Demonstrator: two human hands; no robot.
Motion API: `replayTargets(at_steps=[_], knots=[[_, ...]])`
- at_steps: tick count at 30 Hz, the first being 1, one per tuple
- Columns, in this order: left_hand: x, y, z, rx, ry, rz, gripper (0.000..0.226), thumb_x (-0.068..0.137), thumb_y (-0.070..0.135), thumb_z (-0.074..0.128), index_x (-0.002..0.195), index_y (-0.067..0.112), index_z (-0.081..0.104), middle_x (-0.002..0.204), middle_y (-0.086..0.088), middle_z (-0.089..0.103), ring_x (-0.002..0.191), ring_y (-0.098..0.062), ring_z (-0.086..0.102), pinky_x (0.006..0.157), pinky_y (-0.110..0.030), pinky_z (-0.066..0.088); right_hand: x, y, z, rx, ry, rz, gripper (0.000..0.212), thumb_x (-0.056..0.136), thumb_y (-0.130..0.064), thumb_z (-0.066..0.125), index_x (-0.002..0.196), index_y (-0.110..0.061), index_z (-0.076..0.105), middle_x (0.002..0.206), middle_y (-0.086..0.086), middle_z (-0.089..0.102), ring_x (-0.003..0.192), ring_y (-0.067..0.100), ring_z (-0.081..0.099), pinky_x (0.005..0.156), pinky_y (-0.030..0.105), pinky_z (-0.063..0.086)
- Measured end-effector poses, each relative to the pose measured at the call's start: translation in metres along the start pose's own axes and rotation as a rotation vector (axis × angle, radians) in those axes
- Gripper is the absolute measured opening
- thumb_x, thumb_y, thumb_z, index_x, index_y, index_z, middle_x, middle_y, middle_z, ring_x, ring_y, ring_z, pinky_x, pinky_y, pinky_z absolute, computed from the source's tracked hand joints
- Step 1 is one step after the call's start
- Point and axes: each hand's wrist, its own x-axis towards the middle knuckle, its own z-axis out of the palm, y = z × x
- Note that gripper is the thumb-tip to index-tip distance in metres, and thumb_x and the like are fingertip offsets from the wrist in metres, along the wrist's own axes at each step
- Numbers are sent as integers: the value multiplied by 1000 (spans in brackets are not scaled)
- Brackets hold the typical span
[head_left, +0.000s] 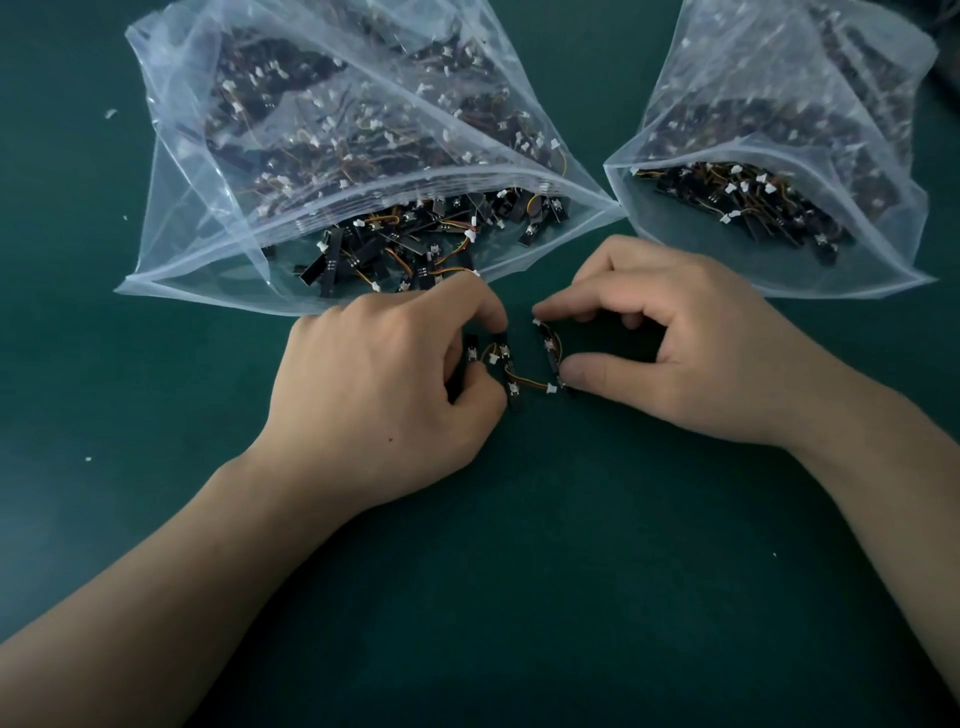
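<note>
Several small black circuit strips with white connectors and orange-yellow wires lie on the green mat between my hands. My left hand curls over a few strips, its forefinger and thumb pinching them. My right hand pinches one black strip end to end between forefinger and thumb. A thin wire with a white plug runs between the two groups.
A large clear plastic bag full of the same strips lies open at the back left, its mouth toward my hands. A second open bag of strips sits at the back right. Small white scraps dot the dark green mat.
</note>
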Motion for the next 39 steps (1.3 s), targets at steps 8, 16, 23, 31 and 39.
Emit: replayTargets(at_steps=[8, 16, 23, 31, 39], knots=[[0, 1, 1, 27, 15, -1, 21, 75, 35, 56, 96, 37, 62, 58, 13, 48, 55, -10, 51, 56, -30, 46, 0, 1, 4, -42, 30, -29, 39, 84, -46, 76, 121, -32, 75, 107, -20, 60, 100, 3, 61, 79, 13, 41], [-1, 1, 0, 56, 24, 12, 18, 76, 43, 56, 92, 35, 58, 59, 14, 47, 56, -11, 51, 56, -28, 43, -1, 1, 5, -36, 27, -56, 37, 86, -44, 84, 121, -32, 77, 107, -19, 60, 97, 6, 60, 79, 20, 43], [-1, 0, 1, 61, 24, 23, 17, 75, 47, 54, 86, 34, 55, 59, 13, 47, 56, -9, 48, 55, -25, 41, -1, 2, 5, -38, 34, -73, 40, 83, -49, 79, 119, -33, 77, 106, -20, 59, 94, 3, 59, 78, 16, 40], [-1, 0, 0, 47, 8, 14, 24, 72, 47, 51, 93, 35, 53, 60, 13, 50, 56, -10, 50, 57, -24, 39, -1, 5, 4, -13, 33, -75, 41, 89, -45, 73, 127, -30, 71, 106, -17, 61, 98, 9, 60, 80, 26, 46], [-1, 0, -3, 51, -30, 65, 38, 72, 53, 55, 107, 41, 61, 62, 17, 44, 57, -8, 45, 55, -23, 36, 0, 4, 9, -34, 78, -71, 26, 92, -43, 77, 116, -34, 77, 104, -17, 62, 92, 11, 62, 76, 33, 50]])
